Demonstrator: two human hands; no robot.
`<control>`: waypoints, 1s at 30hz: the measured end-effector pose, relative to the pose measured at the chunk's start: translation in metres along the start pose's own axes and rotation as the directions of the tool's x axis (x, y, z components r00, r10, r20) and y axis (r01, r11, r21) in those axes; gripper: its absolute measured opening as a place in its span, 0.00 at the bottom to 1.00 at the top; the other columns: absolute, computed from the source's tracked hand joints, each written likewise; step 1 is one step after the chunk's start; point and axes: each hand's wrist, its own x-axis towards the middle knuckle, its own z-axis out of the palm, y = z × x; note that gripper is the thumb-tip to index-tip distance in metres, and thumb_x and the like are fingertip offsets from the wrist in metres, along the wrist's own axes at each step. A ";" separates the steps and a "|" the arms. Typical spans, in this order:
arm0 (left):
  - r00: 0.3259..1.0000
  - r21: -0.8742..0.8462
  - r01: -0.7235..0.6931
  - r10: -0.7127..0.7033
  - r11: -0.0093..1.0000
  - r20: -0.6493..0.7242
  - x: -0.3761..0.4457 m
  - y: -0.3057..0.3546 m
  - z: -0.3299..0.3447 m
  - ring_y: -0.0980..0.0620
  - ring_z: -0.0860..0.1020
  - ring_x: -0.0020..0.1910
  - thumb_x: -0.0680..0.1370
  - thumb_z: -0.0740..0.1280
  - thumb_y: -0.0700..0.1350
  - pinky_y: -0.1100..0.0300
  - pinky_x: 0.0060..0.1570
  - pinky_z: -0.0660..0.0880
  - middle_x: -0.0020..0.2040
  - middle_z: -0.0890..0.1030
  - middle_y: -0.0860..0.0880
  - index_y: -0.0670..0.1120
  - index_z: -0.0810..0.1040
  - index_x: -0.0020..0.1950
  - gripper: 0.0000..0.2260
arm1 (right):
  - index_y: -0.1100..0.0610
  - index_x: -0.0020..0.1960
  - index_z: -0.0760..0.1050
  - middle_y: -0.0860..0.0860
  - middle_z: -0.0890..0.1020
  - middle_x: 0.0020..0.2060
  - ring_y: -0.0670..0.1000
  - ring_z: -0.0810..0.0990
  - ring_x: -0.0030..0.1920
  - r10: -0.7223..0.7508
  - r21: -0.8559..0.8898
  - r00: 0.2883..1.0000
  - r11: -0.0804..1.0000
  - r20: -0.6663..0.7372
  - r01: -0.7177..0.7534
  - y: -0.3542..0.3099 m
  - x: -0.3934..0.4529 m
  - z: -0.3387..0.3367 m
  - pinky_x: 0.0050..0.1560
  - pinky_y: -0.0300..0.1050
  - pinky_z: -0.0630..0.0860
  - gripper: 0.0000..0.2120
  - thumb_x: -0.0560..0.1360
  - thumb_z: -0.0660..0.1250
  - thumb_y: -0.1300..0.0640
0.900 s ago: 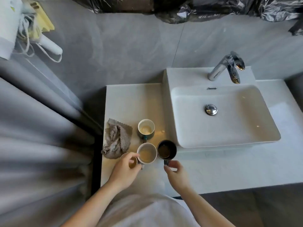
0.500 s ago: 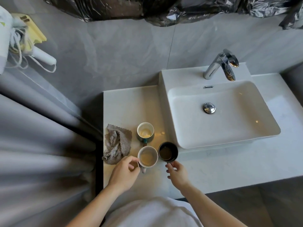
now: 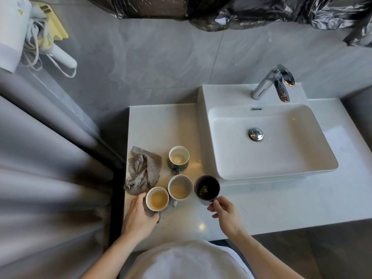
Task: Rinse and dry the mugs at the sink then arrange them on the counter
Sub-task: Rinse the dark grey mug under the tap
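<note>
From the head camera, looking down on a white counter (image 3: 261, 202) with a white rectangular sink (image 3: 277, 168) set on its right part. Four mugs stand on the counter to the left of the sink. The farthest is a teal mug (image 3: 179, 158) with a pale inside, upright, its handle toward the viewer. Nearer stands a white mug (image 3: 179, 187), and just beside it on the right a dark mug (image 3: 207, 187) with a dark inside. At the left front is a cream mug (image 3: 157, 198) with a brownish tint at its bottom, its rim close against the white mug's.

The left hand (image 3: 138, 216) cups the cream mug from the left and below, fingers curled round its wall, the thumb near the handle at the bottom. The right hand (image 3: 227, 214) pinches the dark mug's handle between thumb and forefinger, the other fingers loosely curled beneath.

A crumpled grey cloth (image 3: 143, 170) lies on the counter left of the mugs, its near edge just beside the cream mug. A chrome faucet (image 3: 273, 83) stands at the back of the sink, and a chrome drain plug (image 3: 255, 134) sits in the basin. At top left a white appliance (image 3: 12, 31) with a cord hangs on the wall; it bears a small yellow warning triangle and tiny print too small to read. Black plastic sheeting (image 3: 251, 11) covers the wall above
</note>
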 end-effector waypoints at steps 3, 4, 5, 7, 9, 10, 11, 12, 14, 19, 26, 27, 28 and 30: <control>1.000 -0.012 0.009 -0.009 1.000 0.008 0.001 0.002 -0.001 0.47 0.81 0.57 0.70 0.78 0.52 0.50 0.52 0.80 0.64 0.75 0.53 0.57 0.72 0.67 0.28 | 0.59 0.46 0.80 0.54 0.86 0.42 0.53 0.84 0.48 -0.043 0.033 0.999 0.999 0.003 0.043 -0.007 -0.019 -0.012 0.47 0.47 0.80 0.13 0.85 0.60 0.59; 1.000 -0.013 0.008 -0.008 1.000 0.011 0.001 0.003 0.000 0.47 0.80 0.57 0.69 0.77 0.52 0.50 0.52 0.80 0.63 0.75 0.53 0.57 0.72 0.66 0.28 | 0.59 0.45 0.80 0.54 0.86 0.42 0.54 0.84 0.48 -0.059 0.049 0.998 0.997 0.004 0.059 -0.011 -0.024 -0.016 0.47 0.48 0.80 0.14 0.85 0.60 0.58; 1.000 -0.010 0.012 -0.012 1.000 0.010 0.000 0.005 -0.001 0.48 0.80 0.57 0.69 0.77 0.52 0.50 0.52 0.80 0.62 0.75 0.53 0.57 0.73 0.66 0.27 | 0.58 0.44 0.80 0.54 0.86 0.42 0.55 0.84 0.48 -0.073 0.070 0.997 0.995 0.005 0.072 -0.016 -0.028 -0.020 0.47 0.48 0.80 0.14 0.84 0.60 0.56; 1.000 0.015 0.003 -0.003 1.000 -0.016 -0.003 0.011 -0.003 0.48 0.79 0.57 0.66 0.75 0.54 0.49 0.52 0.80 0.60 0.78 0.53 0.57 0.74 0.63 0.26 | 0.57 0.43 0.81 0.55 0.86 0.42 0.58 0.84 0.49 -0.097 0.115 0.995 0.989 0.004 0.096 -0.029 -0.033 -0.027 0.46 0.49 0.80 0.16 0.81 0.60 0.52; 0.997 0.074 -0.024 0.029 0.997 -0.068 -0.007 0.023 -0.005 0.45 0.77 0.60 0.66 0.76 0.55 0.48 0.55 0.79 0.61 0.78 0.50 0.55 0.75 0.65 0.28 | 0.57 0.43 0.81 0.57 0.85 0.42 0.58 0.83 0.49 -0.132 0.162 0.991 0.978 0.016 0.128 -0.044 -0.035 -0.038 0.46 0.49 0.80 0.17 0.82 0.59 0.51; 0.994 0.111 -0.049 0.059 0.993 -0.092 -0.009 0.032 -0.006 0.43 0.75 0.64 0.67 0.77 0.54 0.47 0.59 0.77 0.64 0.78 0.49 0.53 0.75 0.67 0.30 | 0.58 0.43 0.81 0.57 0.85 0.42 0.58 0.83 0.48 -0.152 0.193 0.988 0.971 0.024 0.144 -0.052 -0.036 -0.044 0.46 0.49 0.79 0.17 0.82 0.59 0.51; 0.989 0.135 -0.079 0.094 0.988 -0.111 -0.010 0.044 -0.008 0.43 0.73 0.67 0.69 0.79 0.53 0.48 0.64 0.74 0.66 0.77 0.49 0.51 0.74 0.70 0.31 | 0.59 0.44 0.81 0.58 0.85 0.42 0.57 0.83 0.48 -0.170 0.225 0.985 0.961 0.031 0.159 -0.060 -0.036 -0.051 0.46 0.48 0.79 0.17 0.81 0.59 0.50; 0.982 0.139 -0.125 0.143 0.982 -0.126 -0.011 0.057 -0.009 0.45 0.72 0.68 0.70 0.80 0.52 0.49 0.66 0.72 0.67 0.76 0.49 0.50 0.74 0.71 0.31 | 0.60 0.44 0.82 0.58 0.85 0.42 0.55 0.83 0.47 -0.189 0.255 0.981 0.951 0.037 0.173 -0.067 -0.035 -0.058 0.47 0.48 0.78 0.17 0.80 0.60 0.50; 0.970 0.072 -0.217 0.224 0.973 -0.096 -0.014 0.088 -0.009 0.50 0.73 0.68 0.73 0.79 0.50 0.52 0.68 0.71 0.66 0.76 0.54 0.52 0.75 0.70 0.28 | 0.61 0.44 0.81 0.58 0.85 0.42 0.54 0.83 0.47 -0.224 0.298 0.973 0.934 0.051 0.199 -0.080 -0.031 -0.073 0.48 0.47 0.78 0.17 0.80 0.60 0.50; 0.926 -0.096 -0.378 0.376 0.921 -0.036 -0.017 0.186 0.004 0.63 0.77 0.60 0.76 0.75 0.46 0.64 0.59 0.75 0.60 0.77 0.65 0.61 0.78 0.61 0.17 | 0.67 0.44 0.79 0.60 0.85 0.43 0.53 0.83 0.47 -0.305 0.330 0.951 0.905 0.061 0.269 -0.102 -0.007 -0.120 0.48 0.45 0.78 0.20 0.79 0.60 0.50; 0.908 -0.166 -0.414 0.418 0.895 -0.016 0.008 0.340 0.049 0.69 0.77 0.55 0.76 0.73 0.48 0.70 0.51 0.75 0.58 0.79 0.67 0.61 0.79 0.58 0.12 | 0.63 0.36 0.78 0.58 0.83 0.37 0.53 0.82 0.42 -0.342 0.309 0.939 0.897 0.031 0.316 -0.100 0.049 -0.234 0.44 0.42 0.79 0.19 0.76 0.60 0.51; 0.909 -0.180 -0.413 0.417 0.893 -0.014 0.017 0.362 0.056 0.68 0.78 0.55 0.76 0.73 0.49 0.66 0.52 0.77 0.59 0.79 0.66 0.61 0.79 0.58 0.12 | 0.62 0.35 0.78 0.58 0.83 0.36 0.53 0.82 0.41 -0.335 0.298 0.942 0.902 0.031 0.311 -0.097 0.061 -0.251 0.45 0.43 0.79 0.19 0.76 0.60 0.51; 0.909 -0.194 -0.410 0.416 0.891 -0.011 0.025 0.385 0.062 0.66 0.79 0.54 0.76 0.73 0.49 0.64 0.51 0.77 0.59 0.80 0.65 0.61 0.79 0.58 0.12 | 0.61 0.34 0.78 0.58 0.83 0.36 0.53 0.82 0.41 -0.328 0.285 0.944 0.908 0.033 0.306 -0.093 0.073 -0.268 0.46 0.45 0.78 0.19 0.76 0.60 0.50; 0.910 -0.228 -0.404 0.414 0.886 -0.005 0.045 0.428 0.074 0.62 0.82 0.52 0.76 0.73 0.47 0.65 0.49 0.76 0.58 0.81 0.62 0.58 0.80 0.59 0.13 | 0.60 0.33 0.77 0.57 0.82 0.34 0.53 0.81 0.40 -0.318 0.250 0.947 0.921 0.037 0.300 -0.087 0.098 -0.297 0.47 0.48 0.78 0.19 0.76 0.59 0.50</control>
